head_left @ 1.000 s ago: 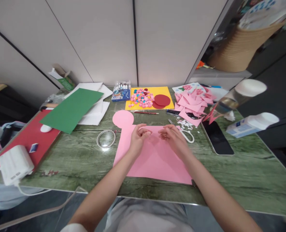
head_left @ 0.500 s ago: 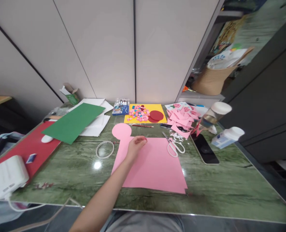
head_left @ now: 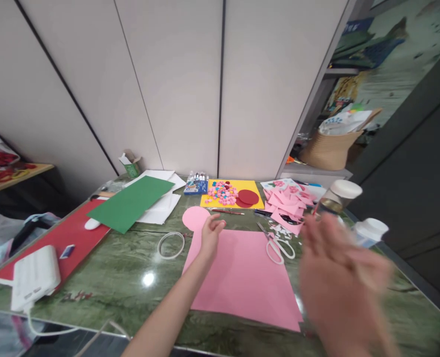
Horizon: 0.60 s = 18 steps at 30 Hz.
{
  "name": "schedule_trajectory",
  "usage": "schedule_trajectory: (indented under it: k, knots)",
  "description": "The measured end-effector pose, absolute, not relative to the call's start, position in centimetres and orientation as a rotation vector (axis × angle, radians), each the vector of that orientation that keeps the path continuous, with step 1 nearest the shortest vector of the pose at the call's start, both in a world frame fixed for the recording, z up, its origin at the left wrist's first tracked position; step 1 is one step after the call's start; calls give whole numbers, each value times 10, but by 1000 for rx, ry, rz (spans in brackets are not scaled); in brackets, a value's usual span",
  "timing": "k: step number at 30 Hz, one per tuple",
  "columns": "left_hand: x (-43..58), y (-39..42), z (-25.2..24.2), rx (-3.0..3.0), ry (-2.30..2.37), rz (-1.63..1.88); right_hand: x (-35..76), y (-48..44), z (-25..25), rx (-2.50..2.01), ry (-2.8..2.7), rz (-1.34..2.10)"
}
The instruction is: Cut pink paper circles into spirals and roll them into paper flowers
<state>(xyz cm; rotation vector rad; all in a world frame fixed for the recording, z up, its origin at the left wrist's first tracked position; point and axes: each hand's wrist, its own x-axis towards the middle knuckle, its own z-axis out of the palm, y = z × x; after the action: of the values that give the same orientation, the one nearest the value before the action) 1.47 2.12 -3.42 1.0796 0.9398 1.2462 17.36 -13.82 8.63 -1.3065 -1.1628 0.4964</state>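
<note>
My left hand is over the upper left part of a pink paper sheet. Its fingers are curled into a pinch, with a tiny reddish spot at the tips that is too small to name. Close to the camera on the right, my right hand is smeared by motion, so its fingers are unclear; it covers part of the table. A pink paper circle touches the sheet's upper left corner. White-handled scissors rest on the sheet's right edge, beside small white paper scraps.
Pink paper cutoffs are piled behind the scissors. Colourful pompoms and dark red circles lie on yellow paper. White-capped bottles stand right. A tape roll, green sheet and white device are left.
My right hand has come into view at the right, blurred. My left hand stays over the pink sheet, still pinched. The whole view has shifted, with the table now lower and further right.
</note>
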Motion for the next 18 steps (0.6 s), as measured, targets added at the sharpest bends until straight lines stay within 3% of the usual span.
schedule_trajectory:
  k: [4,8,18]
  knots:
    - [28,70,-30,1178,1031,1292,159,-96,26,-1221,-1306,414]
    - [42,130,-30,1324,1144,1199,164,-80,-26,-1475,-1538,519]
    - [62,198,-32,1696,1310,913,159,-77,-42,-1617,-1748,465]
